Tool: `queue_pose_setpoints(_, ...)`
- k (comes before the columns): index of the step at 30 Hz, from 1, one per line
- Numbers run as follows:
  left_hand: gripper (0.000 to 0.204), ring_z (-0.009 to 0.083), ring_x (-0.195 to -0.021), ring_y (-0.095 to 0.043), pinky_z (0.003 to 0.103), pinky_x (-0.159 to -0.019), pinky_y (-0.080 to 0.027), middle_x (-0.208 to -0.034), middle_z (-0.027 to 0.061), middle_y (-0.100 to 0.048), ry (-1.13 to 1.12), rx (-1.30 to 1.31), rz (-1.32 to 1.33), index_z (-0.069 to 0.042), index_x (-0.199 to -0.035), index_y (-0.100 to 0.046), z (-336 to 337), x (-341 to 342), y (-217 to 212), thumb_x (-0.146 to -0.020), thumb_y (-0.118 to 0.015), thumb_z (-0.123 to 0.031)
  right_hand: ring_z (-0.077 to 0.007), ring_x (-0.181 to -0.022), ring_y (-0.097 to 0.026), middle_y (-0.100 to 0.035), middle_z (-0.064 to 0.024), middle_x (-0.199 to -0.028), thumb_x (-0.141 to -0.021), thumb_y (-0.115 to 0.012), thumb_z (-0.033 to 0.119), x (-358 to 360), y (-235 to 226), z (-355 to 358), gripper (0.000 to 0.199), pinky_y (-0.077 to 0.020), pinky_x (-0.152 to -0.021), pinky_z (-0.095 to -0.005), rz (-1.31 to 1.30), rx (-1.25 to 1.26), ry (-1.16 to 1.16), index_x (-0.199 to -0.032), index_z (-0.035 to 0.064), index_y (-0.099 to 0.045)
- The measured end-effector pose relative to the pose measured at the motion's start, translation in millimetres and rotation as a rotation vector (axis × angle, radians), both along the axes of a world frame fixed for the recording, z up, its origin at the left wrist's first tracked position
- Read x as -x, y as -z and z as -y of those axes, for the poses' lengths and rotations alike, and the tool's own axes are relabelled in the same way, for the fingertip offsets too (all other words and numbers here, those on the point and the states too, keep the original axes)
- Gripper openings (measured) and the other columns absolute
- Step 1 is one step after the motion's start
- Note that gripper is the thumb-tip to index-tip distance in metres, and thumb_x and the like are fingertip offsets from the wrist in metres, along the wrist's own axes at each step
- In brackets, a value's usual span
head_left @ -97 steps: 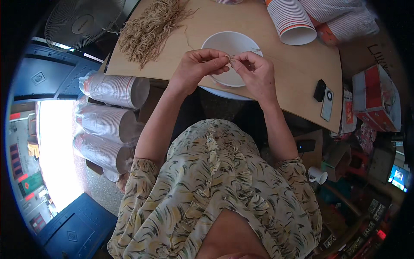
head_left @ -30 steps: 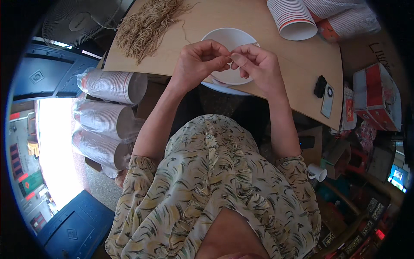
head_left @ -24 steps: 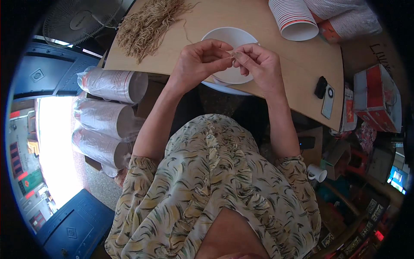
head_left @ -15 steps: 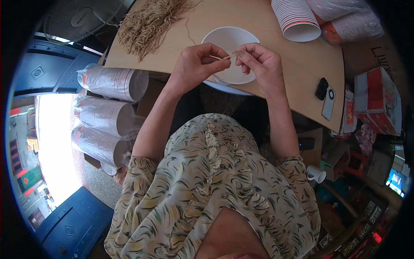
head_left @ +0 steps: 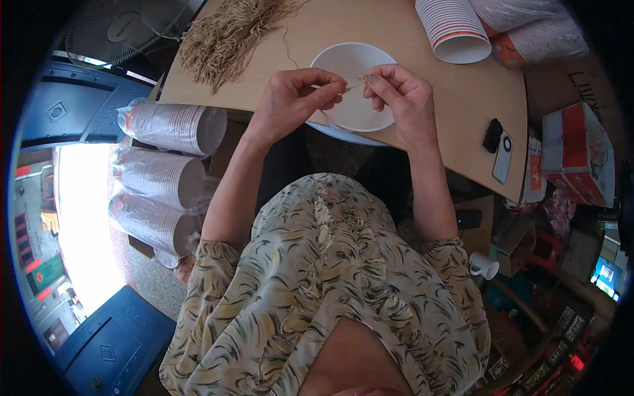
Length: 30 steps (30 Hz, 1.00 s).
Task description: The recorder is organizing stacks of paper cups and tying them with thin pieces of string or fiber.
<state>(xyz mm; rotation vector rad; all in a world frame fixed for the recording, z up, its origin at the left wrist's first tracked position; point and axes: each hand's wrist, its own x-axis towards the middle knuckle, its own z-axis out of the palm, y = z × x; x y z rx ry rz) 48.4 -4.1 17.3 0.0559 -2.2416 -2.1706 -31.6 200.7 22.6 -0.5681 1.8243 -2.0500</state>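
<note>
Both hands are raised over a white round tub (head_left: 347, 61) at the table's near edge. My left hand (head_left: 294, 102) pinches one end of a thin pale strand (head_left: 354, 86) between thumb and forefinger. On the other side, my right hand (head_left: 407, 102) grips the strand's other end, where a small tan bit shows at the fingertips. Between the two pinches a short length of it stretches across, above the tub's inside. A heap of tan, stringy strands (head_left: 231, 43) lies on the table at the far left, with loose ends trailing toward the tub.
Stacked paper tubs (head_left: 456, 36) lie at the table's far right. More wrapped stacks (head_left: 168, 181) rest left of my lap. A white phone-like device (head_left: 503, 158) and a small black object (head_left: 493, 135) sit near the right table edge (head_left: 456, 155). A mug (head_left: 484, 266) stands lower right.
My left hand has drawn slightly left, widening the gap between my fingertips. The pale piece that stuck out across the left fingers no longer shows there. My right hand has barely moved.
</note>
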Motion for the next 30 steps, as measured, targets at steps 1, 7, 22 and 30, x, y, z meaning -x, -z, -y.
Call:
queue_pose_setpoints(1, 0.025, 0.0113, -0.088, -0.071, 0.026, -0.079, -0.058, -0.096, 0.0066, -0.074, 0.019, 0.037, -0.008, 0.001, -0.114, -0.072, 2, 0, 0, -0.092, -0.072, -0.012, -0.0045, -0.062, -0.055, -0.068, -0.0036, -0.076, -0.096, -0.065, 0.007, 0, 0, 0, 0.011, -0.0463, -0.057, -0.0189, 0.004, 0.013, 0.009, -0.099, -0.0030, -0.070)
queue_pose_setpoints(7, 0.021, 0.0100, -0.087, -0.071, 0.026, -0.077, -0.056, -0.093, 0.0082, -0.075, 0.059, 0.196, 0.046, 0.004, -0.108, -0.072, 6, -4, -5, -0.091, -0.072, -0.010, -0.0044, -0.062, -0.055, -0.068, -0.0039, -0.076, -0.096, -0.064, 0.006, 1, 2, 0, 0.011, -0.0464, -0.057, -0.0193, -0.006, 0.033, -0.006, -0.100, -0.0030, -0.070)
queue_pose_setpoints(22, 0.015, 0.0140, -0.089, -0.068, 0.028, -0.083, -0.056, -0.097, 0.0080, -0.069, 0.107, -0.074, 0.016, 0.001, -0.109, -0.056, -2, -6, -4, -0.104, -0.055, -0.013, -0.0062, -0.065, -0.056, -0.067, -0.0036, -0.079, -0.096, -0.067, 0.012, -1, 2, 0, 0.014, -0.0450, -0.060, -0.0207, 0.021, 0.027, -0.012, -0.101, -0.0017, -0.070)
queue_pose_setpoints(30, 0.013, 0.0148, -0.093, -0.068, 0.030, -0.086, -0.056, -0.097, 0.0092, -0.069, 0.082, -0.098, 0.003, 0.002, -0.107, -0.055, -3, -9, -2, -0.104, -0.053, -0.011, -0.0056, -0.062, -0.056, -0.067, -0.0036, -0.078, -0.098, -0.064, 0.010, -1, 3, 1, 0.013, -0.0466, -0.057, -0.0203, 0.044, 0.022, 0.049, -0.101, -0.0020, -0.067)
